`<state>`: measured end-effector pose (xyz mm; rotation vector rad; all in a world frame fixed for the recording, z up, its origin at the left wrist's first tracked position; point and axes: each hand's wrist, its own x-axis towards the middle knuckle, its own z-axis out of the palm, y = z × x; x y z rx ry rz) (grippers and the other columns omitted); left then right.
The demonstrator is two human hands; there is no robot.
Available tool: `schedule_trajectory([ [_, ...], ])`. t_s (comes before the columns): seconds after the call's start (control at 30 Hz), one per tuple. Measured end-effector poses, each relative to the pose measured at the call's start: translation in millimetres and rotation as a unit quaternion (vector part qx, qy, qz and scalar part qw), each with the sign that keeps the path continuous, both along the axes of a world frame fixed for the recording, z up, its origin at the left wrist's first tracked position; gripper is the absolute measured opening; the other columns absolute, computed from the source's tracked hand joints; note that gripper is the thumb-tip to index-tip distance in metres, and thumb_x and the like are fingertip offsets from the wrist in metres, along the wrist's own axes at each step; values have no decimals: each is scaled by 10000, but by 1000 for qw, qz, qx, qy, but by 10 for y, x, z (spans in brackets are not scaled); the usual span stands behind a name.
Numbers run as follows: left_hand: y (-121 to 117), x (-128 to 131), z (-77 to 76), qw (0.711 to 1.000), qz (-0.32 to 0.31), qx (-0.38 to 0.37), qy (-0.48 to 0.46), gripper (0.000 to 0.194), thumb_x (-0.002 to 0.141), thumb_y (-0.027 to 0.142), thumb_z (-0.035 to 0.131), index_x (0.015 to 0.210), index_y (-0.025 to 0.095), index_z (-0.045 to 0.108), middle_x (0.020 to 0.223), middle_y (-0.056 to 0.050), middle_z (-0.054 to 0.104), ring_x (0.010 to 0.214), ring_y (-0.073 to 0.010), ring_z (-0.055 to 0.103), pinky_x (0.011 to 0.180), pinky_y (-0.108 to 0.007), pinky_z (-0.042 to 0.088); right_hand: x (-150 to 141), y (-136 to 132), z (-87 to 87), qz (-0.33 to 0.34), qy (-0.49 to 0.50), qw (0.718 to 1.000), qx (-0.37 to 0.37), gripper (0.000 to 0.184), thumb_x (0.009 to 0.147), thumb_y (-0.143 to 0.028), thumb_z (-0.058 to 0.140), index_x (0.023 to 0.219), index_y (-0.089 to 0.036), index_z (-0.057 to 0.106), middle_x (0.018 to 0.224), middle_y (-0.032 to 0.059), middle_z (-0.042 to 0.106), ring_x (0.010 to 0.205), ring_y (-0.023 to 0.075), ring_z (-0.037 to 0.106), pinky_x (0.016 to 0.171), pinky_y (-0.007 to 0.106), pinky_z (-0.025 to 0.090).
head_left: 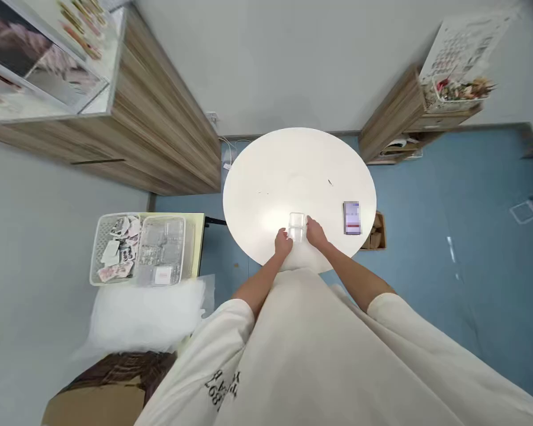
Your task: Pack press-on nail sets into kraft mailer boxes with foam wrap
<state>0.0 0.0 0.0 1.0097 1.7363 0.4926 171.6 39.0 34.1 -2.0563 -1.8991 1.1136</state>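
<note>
A small clear plastic box (296,225) lies on the near part of the round white table (266,177). My left hand (283,242) touches its left side and my right hand (316,232) touches its right side, so both hands hold it between them. A small purple and white pack (352,217) lies flat on the table to the right of my right hand, apart from it.
Left of me a clear basket (137,248) with packets and clear boxes rests on a yellow surface, with a white plastic bag (146,319) below it. Wooden cabinets (160,136) stand at left and far right. A cardboard box (375,232) sits on the blue floor.
</note>
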Motion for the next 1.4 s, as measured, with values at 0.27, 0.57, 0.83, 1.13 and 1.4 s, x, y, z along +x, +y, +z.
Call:
schedule_trajectory([
  [0.27,-94,-132,110,1000,0,-21,-12,541,804,76,605,1329,190,545,1287,-125,652,1132,-218,645,1007,-354,484,118,-402,-182,-51,61,996,-36,406,926,-116,420,1271,-175,626,1290,119,645,1172,235,602,1016,368,476],
  [0.57,-123,-90,87,998,-13,-14,-66,508,808,111,608,1308,193,564,1357,-118,631,1202,-216,627,1047,-354,469,6,-545,-328,-92,128,987,-17,363,916,-185,457,1222,-196,651,1273,92,653,1124,208,628,1008,371,500],
  [0.83,-5,12,134,996,-49,-19,-67,483,819,134,602,1296,214,582,1425,-97,586,1259,-243,589,1062,-372,461,51,-429,-302,-101,117,988,-21,378,897,-212,491,1244,-194,642,1290,107,634,1130,225,626,1011,388,503],
  [1.13,10,-301,459,999,-13,28,-19,436,855,164,592,1289,206,598,1432,-118,562,1261,-257,581,1043,-381,482,76,-314,-45,-55,144,987,43,361,904,-237,448,1212,-216,634,1316,100,587,1148,238,608,1022,421,493],
  [1.4,-99,-888,841,993,26,114,12,381,913,172,522,1283,215,604,1396,-93,596,1257,-237,583,1054,-383,481,-625,11,299,58,198,975,81,352,904,-231,452,1198,-220,644,1289,97,615,1093,224,628,1006,418,500],
])
